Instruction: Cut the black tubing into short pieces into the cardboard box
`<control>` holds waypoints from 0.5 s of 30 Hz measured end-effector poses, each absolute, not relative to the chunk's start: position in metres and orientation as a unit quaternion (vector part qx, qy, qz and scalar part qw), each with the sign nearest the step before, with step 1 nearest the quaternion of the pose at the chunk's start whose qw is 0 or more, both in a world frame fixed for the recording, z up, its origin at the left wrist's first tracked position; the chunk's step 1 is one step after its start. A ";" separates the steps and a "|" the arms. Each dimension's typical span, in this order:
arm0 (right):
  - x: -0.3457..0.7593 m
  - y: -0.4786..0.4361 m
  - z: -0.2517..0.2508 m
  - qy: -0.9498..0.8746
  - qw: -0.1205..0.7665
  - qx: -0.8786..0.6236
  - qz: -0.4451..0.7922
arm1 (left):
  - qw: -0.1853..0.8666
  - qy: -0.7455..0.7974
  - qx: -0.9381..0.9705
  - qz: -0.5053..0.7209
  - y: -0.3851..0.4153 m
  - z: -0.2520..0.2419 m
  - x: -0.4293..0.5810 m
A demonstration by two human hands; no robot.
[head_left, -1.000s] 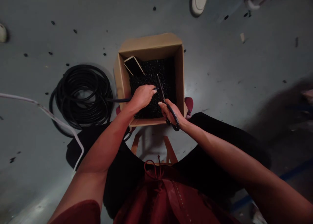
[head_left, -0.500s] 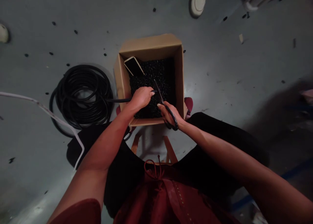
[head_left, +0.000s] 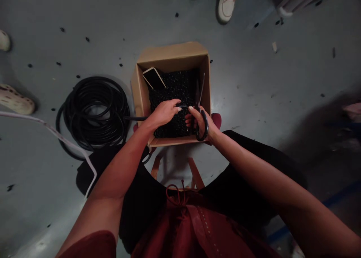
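Over the cardboard box [head_left: 169, 50], my left hand [head_left: 164, 112] is closed around the end of a black hose [head_left: 135, 118]. That hose runs left to a big loose coil beside the box. My right hand [head_left: 210, 124] holds black-handled scissors [head_left: 205, 126], their blades pointing up and away inside the box. Between the fingertips of both hands lies a short, dark, ridged piece [head_left: 183, 106]; whether it is part of the hose I cannot tell. Beneath my hands, many small black pieces [head_left: 180, 83] fill the box. A phone [head_left: 153, 78] rests on them in the far left corner.
Small black bits [head_left: 87, 39] are scattered over the grey floor. A white cable [head_left: 64, 139] crosses at the left, near my leg. Other people's shoes [head_left: 227, 6] stand beyond the box and at the left. A wooden stool [head_left: 196, 173] is below the box.
My right hand has turned the scissors upright and moved them right, away from the hose end. Its fingertips now reach toward the ridged piece at my left hand. Another shoe has appeared at the left.
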State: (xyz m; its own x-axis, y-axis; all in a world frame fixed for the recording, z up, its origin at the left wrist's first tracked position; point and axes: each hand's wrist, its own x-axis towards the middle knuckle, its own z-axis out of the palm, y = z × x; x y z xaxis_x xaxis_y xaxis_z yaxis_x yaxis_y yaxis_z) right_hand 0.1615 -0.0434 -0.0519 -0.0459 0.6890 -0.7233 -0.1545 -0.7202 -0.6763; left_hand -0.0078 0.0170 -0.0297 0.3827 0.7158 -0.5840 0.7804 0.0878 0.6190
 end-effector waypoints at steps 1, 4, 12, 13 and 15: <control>0.163 -0.040 -0.052 -0.219 0.320 -0.610 0.691 | 0.492 0.556 0.670 -0.027 0.016 -0.030 -0.007; 0.165 -0.035 -0.051 -0.237 0.325 -0.597 0.694 | 0.505 0.544 0.670 -0.015 0.013 -0.030 -0.004; 0.168 -0.032 -0.044 -0.318 0.297 -0.616 0.657 | 0.523 0.493 0.695 -0.024 0.011 -0.026 -0.001; 0.170 -0.031 -0.043 -0.325 0.297 -0.614 0.655 | 0.522 0.488 0.699 -0.026 0.012 -0.024 -0.002; 0.172 -0.029 -0.041 -0.339 0.296 -0.609 0.653 | 0.520 0.483 0.703 -0.037 0.014 -0.020 -0.004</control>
State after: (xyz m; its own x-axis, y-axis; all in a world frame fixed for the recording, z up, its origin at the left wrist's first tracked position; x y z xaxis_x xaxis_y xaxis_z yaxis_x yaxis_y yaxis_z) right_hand 0.1724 -0.0291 -0.0414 -0.0839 0.7996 -0.5946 0.0271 -0.5947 -0.8035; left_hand -0.0045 0.0141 -0.0196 0.5301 0.6413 -0.5548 0.7181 0.0084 0.6959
